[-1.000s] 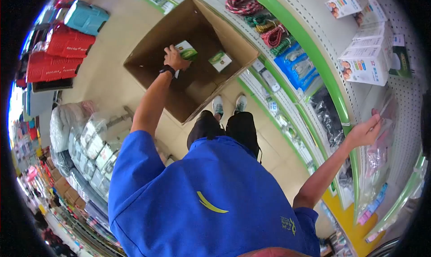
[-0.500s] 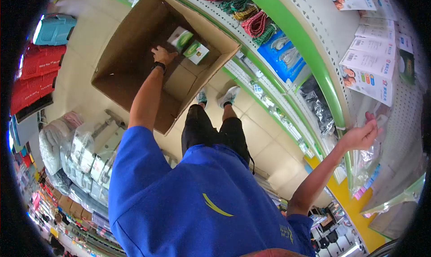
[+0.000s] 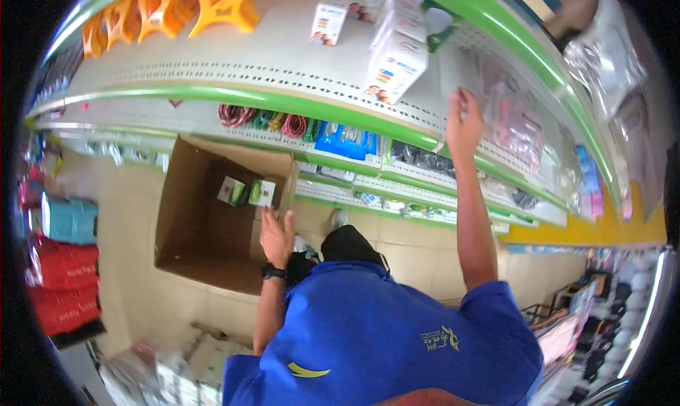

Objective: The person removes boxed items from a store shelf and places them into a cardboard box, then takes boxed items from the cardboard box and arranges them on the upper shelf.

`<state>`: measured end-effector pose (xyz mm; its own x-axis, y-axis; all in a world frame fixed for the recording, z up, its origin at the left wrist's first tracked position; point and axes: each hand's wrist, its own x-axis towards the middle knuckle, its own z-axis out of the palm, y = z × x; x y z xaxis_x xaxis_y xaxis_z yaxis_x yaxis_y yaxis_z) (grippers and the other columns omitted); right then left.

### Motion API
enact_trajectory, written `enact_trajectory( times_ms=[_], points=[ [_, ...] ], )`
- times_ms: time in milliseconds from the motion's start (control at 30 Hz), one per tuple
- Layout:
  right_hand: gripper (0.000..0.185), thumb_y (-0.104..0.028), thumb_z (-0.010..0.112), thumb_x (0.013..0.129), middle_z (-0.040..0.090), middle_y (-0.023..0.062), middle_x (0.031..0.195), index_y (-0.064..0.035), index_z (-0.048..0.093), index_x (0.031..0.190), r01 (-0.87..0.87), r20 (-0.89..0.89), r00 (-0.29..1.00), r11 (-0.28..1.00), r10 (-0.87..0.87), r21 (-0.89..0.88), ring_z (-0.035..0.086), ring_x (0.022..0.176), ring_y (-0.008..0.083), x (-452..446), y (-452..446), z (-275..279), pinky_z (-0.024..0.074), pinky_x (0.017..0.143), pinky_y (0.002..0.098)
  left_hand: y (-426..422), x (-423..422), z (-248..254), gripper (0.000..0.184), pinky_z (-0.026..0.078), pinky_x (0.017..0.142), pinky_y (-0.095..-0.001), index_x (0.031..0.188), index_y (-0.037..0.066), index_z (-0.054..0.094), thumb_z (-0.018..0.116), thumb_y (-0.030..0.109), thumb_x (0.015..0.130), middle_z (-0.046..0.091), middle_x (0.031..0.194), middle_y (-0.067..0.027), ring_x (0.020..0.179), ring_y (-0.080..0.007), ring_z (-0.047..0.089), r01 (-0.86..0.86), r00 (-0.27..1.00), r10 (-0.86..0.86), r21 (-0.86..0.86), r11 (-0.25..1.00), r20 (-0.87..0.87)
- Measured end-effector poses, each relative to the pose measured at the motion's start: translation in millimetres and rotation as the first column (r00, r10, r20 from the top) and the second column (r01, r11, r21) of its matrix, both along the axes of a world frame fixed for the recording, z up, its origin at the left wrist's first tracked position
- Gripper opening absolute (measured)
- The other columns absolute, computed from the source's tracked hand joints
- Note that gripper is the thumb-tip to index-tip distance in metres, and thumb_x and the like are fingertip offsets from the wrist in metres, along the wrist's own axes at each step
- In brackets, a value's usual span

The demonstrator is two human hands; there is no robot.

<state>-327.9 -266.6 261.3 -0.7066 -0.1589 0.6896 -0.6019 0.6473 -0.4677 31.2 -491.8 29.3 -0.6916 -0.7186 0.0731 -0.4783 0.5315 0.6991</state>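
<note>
My left hand [image 3: 277, 237], with a dark watch on the wrist, is over the right edge of a large open cardboard box [image 3: 205, 264]; its fingers are apart and nothing is in them. Inside the box lie two small white-and-green boxes, one [image 3: 231, 191] on the left and one [image 3: 262, 193] close to my fingertips. My right hand [image 3: 465, 122] is raised at the shelf with its fingers apart and empty. It is between white boxes [image 3: 398, 62] with printed pictures and clear plastic packs [image 3: 517, 126].
Orange plastic items [image 3: 159, 10] stand on the shelf [image 3: 283, 59] at the upper left. Ropes [image 3: 294, 126] and a blue pack [image 3: 345, 141] are on the level below. Red baskets [image 3: 67, 282] and a teal basket [image 3: 69, 220] are at the far left.
The view has turned toward the shelf. My left hand has drawn back from inside the cardboard box to its edge. My right hand has moved away from the clear plastic and its fingers have opened.
</note>
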Motion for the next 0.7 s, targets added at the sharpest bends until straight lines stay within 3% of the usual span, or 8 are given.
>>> enact_trajectory(
  times_ms=[67, 167, 267, 367, 467, 567, 667, 700],
  points=[
    [0.046, -0.03, 0.065, 0.095, 0.065, 0.0236, 0.121, 0.0014, 0.059, 0.129, -0.015, -0.032, 0.999, 1.0, 0.015, 0.018, 0.063, 0.108, 0.0375, -12.5, -3.1, 5.0, 0.0491, 0.094, 0.0452, 3.0, 0.1, -5.5, 0.06, 0.049, 0.096, -0.0503, 0.132, -0.005, 0.05, 0.059, 0.043, 0.098, 0.058, 0.131, -0.0285, 0.116, -0.0443, 0.058, 0.052, 0.997, -0.042, -0.151, 0.987, 0.07],
    [0.059, -0.032, 0.07, 0.092, 0.059, 0.0266, 0.131, 0.0037, 0.053, 0.136, 0.004, -0.036, 0.999, 0.998, -0.002, 0.066, 0.061, 0.116, 0.0383, -44.4, -7.5, 24.7, 0.0492, 0.098, 0.042, -7.7, -4.9, 1.8, 0.058, 0.051, 0.091, -0.0515, 0.129, -0.004, 0.052, 0.059, 0.043, 0.097, 0.061, 0.125, -0.027, 0.113, -0.0432, 0.059, 0.065, 0.99, -0.054, -0.082, 0.995, 0.127],
    [0.064, -0.036, 0.071, 0.09, 0.056, 0.0305, 0.133, 0.005, 0.053, 0.136, 0.048, -0.268, 0.963, 0.982, 0.003, 0.185, 0.056, 0.12, 0.0454, -78.0, -29.6, 61.8, 0.0436, 0.104, 0.0466, -7.8, -3.8, 5.1, 0.056, 0.051, 0.089, -0.0522, 0.126, -0.004, 0.053, 0.058, 0.044, 0.098, 0.063, 0.12, -0.0272, 0.11, -0.0442, 0.06, 0.018, 0.994, -0.014, -0.029, 0.999, 0.112],
    [0.064, -0.036, 0.072, 0.088, 0.053, 0.0292, 0.136, 0.0013, 0.051, 0.136, -0.053, -0.25, 0.962, 0.972, 0.111, 0.23, 0.051, 0.126, 0.0466, -114.1, -49.0, 85.0, 0.0404, 0.106, 0.0515, -7.0, -2.6, -6.5, 0.06, 0.052, 0.087, -0.0538, 0.125, -0.003, 0.055, 0.054, 0.05, 0.098, 0.063, 0.119, -0.0295, 0.104, -0.0474, 0.063, -0.001, 0.992, 0.007, -0.048, 0.999, 0.129],
    [0.069, -0.04, 0.075, 0.086, 0.054, 0.0276, 0.136, -0.0003, 0.051, 0.137, 0.005, -0.227, 0.968, 0.903, 0.102, 0.429, 0.05, 0.127, 0.046, -156.0, -55.8, 87.5, 0.0404, 0.107, 0.0511, -9.7, -2.9, -8.0, 0.063, 0.052, 0.086, -0.055, 0.126, -0.003, 0.055, 0.054, 0.052, 0.097, 0.063, 0.119, -0.0307, 0.103, -0.0487, 0.063, -0.049, 0.991, 0.048, 0.007, 0.999, 0.123],
    [0.076, -0.041, 0.077, 0.085, 0.048, 0.03, 0.143, 0.001, 0.046, 0.141, 0.012, -0.251, 0.961, 0.891, 0.115, 0.454, 0.045, 0.133, 0.0452, -138.4, -60.9, 96.5, 0.0369, 0.111, 0.0476, -11.7, -0.5, -9.3, 0.062, 0.052, 0.086, -0.0554, 0.126, -0.003, 0.055, 0.055, 0.051, 0.097, 0.063, 0.118, -0.0312, 0.103, -0.0489, 0.063, -0.079, 0.989, 0.076, 0.022, 0.997, 0.126],
    [0.075, -0.041, 0.08, 0.082, 0.056, 0.0265, 0.135, -0.001, 0.051, 0.138, 0.128, -0.433, 0.901, 0.933, 0.033, 0.337, 0.054, 0.125, 0.0426, -145.9, -57.4, 86.8, 0.041, 0.106, 0.0467, -11.0, 1.3, -11.4, 0.062, 0.052, 0.087, -0.0552, 0.126, -0.004, 0.055, 0.056, 0.051, 0.097, 0.063, 0.119, -0.0312, 0.104, -0.0486, 0.063, -0.102, 0.99, 0.099, 0.023, 0.995, 0.103],
    [0.075, -0.041, 0.081, 0.081, 0.058, 0.0256, 0.133, -0.0013, 0.051, 0.138, 0.075, -0.393, 0.918, 0.951, 0.052, 0.299, 0.056, 0.121, 0.0417, -139.7, -57.6, 90.1, 0.0427, 0.103, 0.0463, -10.0, 1.8, -12.6, 0.062, 0.052, 0.087, -0.0551, 0.126, -0.004, 0.055, 0.056, 0.051, 0.096, 0.063, 0.119, -0.0313, 0.104, -0.0485, 0.063, -0.103, 0.99, 0.1, 0.024, 0.994, 0.099]
  ],
)
